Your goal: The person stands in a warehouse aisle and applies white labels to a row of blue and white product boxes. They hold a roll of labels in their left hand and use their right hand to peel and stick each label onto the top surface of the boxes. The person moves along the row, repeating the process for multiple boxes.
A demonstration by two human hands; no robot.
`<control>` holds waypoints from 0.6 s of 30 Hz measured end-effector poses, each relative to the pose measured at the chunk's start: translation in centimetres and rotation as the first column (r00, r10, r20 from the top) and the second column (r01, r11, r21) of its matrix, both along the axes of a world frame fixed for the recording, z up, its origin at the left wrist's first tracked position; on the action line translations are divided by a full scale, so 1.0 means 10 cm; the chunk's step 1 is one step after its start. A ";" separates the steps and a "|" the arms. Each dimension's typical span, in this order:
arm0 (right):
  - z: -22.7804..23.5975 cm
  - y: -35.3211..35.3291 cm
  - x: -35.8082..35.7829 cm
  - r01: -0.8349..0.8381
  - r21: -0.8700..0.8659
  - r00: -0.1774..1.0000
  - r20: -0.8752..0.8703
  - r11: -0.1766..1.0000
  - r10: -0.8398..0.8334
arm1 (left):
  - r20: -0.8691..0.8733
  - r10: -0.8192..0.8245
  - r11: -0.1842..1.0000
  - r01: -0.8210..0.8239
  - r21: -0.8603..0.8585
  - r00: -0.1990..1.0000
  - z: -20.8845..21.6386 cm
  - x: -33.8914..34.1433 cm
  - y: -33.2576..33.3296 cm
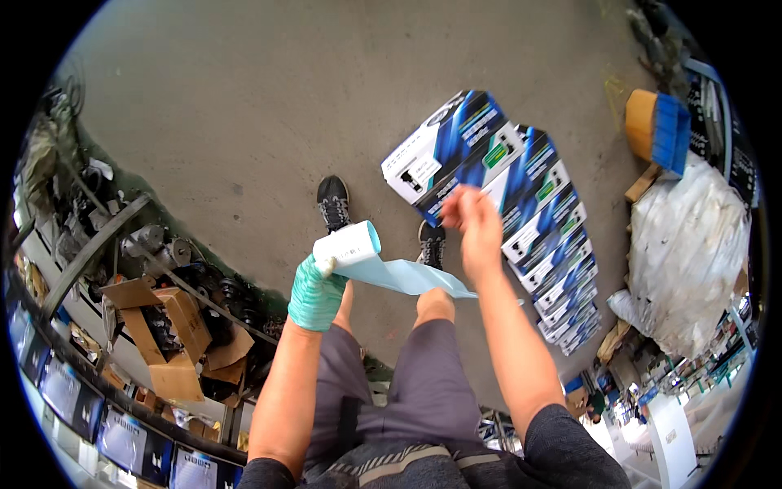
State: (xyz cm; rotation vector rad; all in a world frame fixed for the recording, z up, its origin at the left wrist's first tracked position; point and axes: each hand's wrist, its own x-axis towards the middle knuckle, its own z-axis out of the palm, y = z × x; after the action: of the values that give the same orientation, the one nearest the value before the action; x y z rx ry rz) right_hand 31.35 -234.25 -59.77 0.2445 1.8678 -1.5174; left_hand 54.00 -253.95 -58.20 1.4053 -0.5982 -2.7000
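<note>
My left hand, in a green glove, grips a roll of white labels in front of my legs. From the roll a pale blue backing strip hangs loose and twists toward my right forearm. My bare right hand is over the near edge of the top box, its fingers bent together and a little blurred. Whatever those fingers may pinch is hidden. Under that box, a stack of blue, white and black printed cartons spreads toward the lower right.
At left, a metal rack holds parts beside an open cardboard box. Along the right are a blue and orange bin and a large plastic-wrapped bundle. More printed boxes line the lower left. My shoes stand on grey floor.
</note>
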 end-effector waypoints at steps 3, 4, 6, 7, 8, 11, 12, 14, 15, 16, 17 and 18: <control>1.52 -0.20 0.42 -0.442 -0.192 0.892 -0.200 0.876 0.406 | -0.106 -0.072 0.978 0.050 -0.201 0.992 1.09 -0.12 0.08; 1.96 -0.30 0.50 -0.530 -0.116 0.823 -0.308 0.840 0.477 | -0.119 -0.058 0.970 0.028 -0.242 0.991 1.47 -0.08 0.13; 2.63 -0.42 0.71 -0.620 -0.088 0.735 -0.411 0.779 0.539 | -0.156 -0.011 0.925 -0.049 -0.376 0.988 2.19 0.09 0.25; 2.88 -0.41 0.77 -0.637 -0.134 0.731 -0.416 0.759 0.541 | -0.188 0.017 0.883 -0.103 -0.457 0.982 2.52 0.19 0.36; 3.11 -0.40 0.80 -0.658 -0.150 0.711 -0.447 0.738 0.542 | -0.196 0.052 0.851 -0.146 -0.504 0.979 2.81 0.30 0.45; 3.90 -0.43 0.82 -0.877 -0.096 0.415 -0.646 0.471 0.641 | -0.233 0.204 0.697 -0.308 -0.648 0.951 3.55 0.73 0.87; 4.12 -0.42 0.93 -0.920 -0.140 0.369 -0.624 0.366 0.689 | -0.282 0.258 0.630 -0.382 -0.676 0.924 3.79 0.88 1.04; 4.46 -0.43 1.16 -0.977 -0.159 0.213 -0.667 0.143 0.714 | -0.375 0.371 0.480 -0.522 -0.705 0.849 4.16 1.13 1.43; 4.70 -0.40 1.33 -0.988 -0.136 0.147 -0.704 0.071 0.694 | -0.387 0.412 0.410 -0.547 -0.730 0.825 4.40 1.29 1.62; 4.90 -0.38 1.48 -0.989 -0.145 0.103 -0.701 0.001 0.706 | -0.393 0.421 0.299 -0.534 -0.791 0.817 4.51 1.46 1.80; 5.08 -0.33 1.62 -0.986 -0.156 0.059 -0.685 -0.066 0.727 | -0.380 0.439 0.202 -0.501 -0.841 0.814 4.60 1.65 2.01; 5.27 -0.28 1.78 -0.982 -0.153 0.032 -0.724 -0.114 0.689 | -0.390 0.472 0.106 -0.490 -0.865 0.790 4.70 1.79 2.21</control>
State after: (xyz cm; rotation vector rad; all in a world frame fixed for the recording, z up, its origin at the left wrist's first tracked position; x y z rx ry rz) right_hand 49.11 -237.06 -7.05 -1.6148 0.9501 -0.9821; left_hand 71.85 -231.83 -11.16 0.8970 -1.1906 -1.2512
